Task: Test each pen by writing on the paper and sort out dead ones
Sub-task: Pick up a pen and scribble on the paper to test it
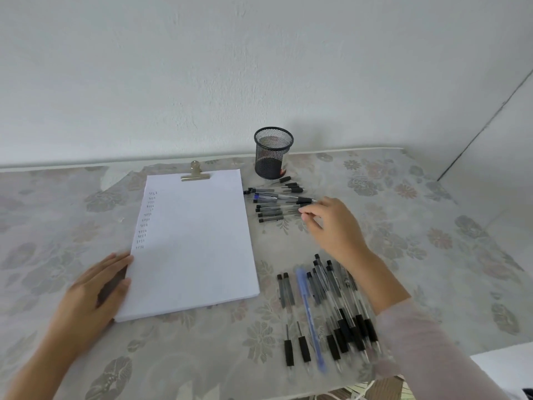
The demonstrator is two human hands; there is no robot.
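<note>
A white paper pad [196, 241] held by a brass clip [195, 174] lies on the table, with a column of small scribbles down its left margin. My left hand [95, 295] rests flat on the pad's lower left edge. Right of the pad's top lies a row of several pens [277, 202], tips pointing right. My right hand [331, 226] reaches over that row, and its fingertips pinch the tip end of one pen [274, 219] at the row's near side. A second group of several pens [328, 307], one of them blue, lies near the front right.
A black mesh pen cup [272, 153] stands behind the far pen row, near the wall. The table [432, 226] carries a floral cloth. Its right edge and front edge are close to the near pen group.
</note>
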